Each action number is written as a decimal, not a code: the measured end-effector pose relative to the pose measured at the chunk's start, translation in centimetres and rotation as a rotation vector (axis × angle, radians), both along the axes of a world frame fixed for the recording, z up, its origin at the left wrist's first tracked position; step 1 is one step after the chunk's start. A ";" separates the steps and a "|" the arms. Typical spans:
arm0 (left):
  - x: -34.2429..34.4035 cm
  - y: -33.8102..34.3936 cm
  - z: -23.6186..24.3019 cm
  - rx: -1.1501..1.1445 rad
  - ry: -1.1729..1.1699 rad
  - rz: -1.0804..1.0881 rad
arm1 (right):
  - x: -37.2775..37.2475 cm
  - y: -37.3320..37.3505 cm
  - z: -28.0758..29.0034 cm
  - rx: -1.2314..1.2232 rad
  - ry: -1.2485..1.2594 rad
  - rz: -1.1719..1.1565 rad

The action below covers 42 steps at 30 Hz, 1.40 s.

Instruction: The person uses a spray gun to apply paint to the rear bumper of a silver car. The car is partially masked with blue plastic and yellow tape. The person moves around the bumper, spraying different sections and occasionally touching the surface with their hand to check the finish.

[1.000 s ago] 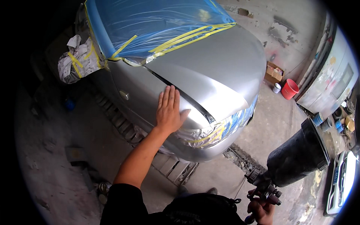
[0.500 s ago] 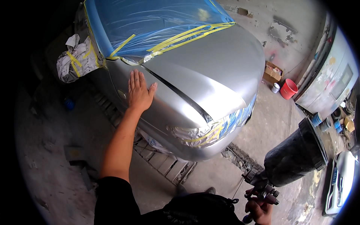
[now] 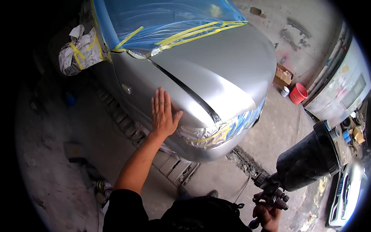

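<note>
Left hand [image 3: 163, 116] lies flat, fingers spread, on the silver car fender [image 3: 147, 91], holding nothing. Right hand [image 3: 266, 214] grips the spray gun [image 3: 305, 162] low beside the bumper. Skin grease could spoil the paint's adhesion.

The silver fender [image 3: 154, 83] looks smooth, semi-glossy metal; the windscreen wears shiny blue plastic film [image 3: 162, 17]; the concrete floor [image 3: 50, 127] is rough.

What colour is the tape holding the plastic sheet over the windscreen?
Yellow: the tape strips cross the blue plastic sheet, clearest in the head view.
</note>
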<state>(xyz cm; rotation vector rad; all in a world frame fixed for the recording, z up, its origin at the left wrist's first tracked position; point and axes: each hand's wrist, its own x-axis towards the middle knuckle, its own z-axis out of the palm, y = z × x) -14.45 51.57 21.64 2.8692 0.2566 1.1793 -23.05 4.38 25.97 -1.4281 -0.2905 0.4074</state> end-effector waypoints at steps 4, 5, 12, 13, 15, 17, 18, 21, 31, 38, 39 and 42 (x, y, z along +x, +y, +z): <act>1.7 6.4 0.1 -0.215 -0.315 0.109 | 0.4 0.6 0.4 -0.014 0.004 0.026; 2.5 5.2 0.0 -0.235 -0.338 0.116 | 0.5 0.8 0.5 -0.017 -0.003 0.018; 2.5 -8.3 -4.0 -0.239 -0.044 -0.031 | 0.7 0.7 -0.1 -0.251 -0.129 0.046; 2.4 -7.9 -4.1 -0.263 -0.054 -0.032 | 0.7 0.8 -0.1 -0.277 -0.077 0.039; 3.1 -4.9 -3.2 -0.310 -0.237 0.024 | -0.1 1.6 1.2 -0.328 0.033 0.011; 3.9 -0.4 -1.2 -0.361 -0.383 0.072 | -0.3 2.1 1.4 -0.351 0.008 0.018; 4.3 2.0 -0.1 -0.391 -0.435 0.090 | -0.5 2.0 0.8 -0.335 -0.040 0.009; 4.7 9.0 1.0 -0.565 -0.554 0.146 | -0.7 1.2 -0.8 -0.363 -0.085 0.023; 4.1 1.0 -10.7 -1.025 -0.659 0.244 | -1.2 5.2 0.4 -0.531 -0.027 0.005; 4.2 9.1 -4.3 -0.789 -0.622 0.192 | -1.5 5.3 -0.9 -0.725 -0.081 -0.026; 4.1 10.0 -4.4 -0.775 -0.628 0.165 | -2.0 6.7 0.0 -0.726 -0.023 -0.065; 4.1 11.2 -6.2 -0.846 -0.680 0.126 | -2.9 8.8 1.7 -0.733 0.109 -0.153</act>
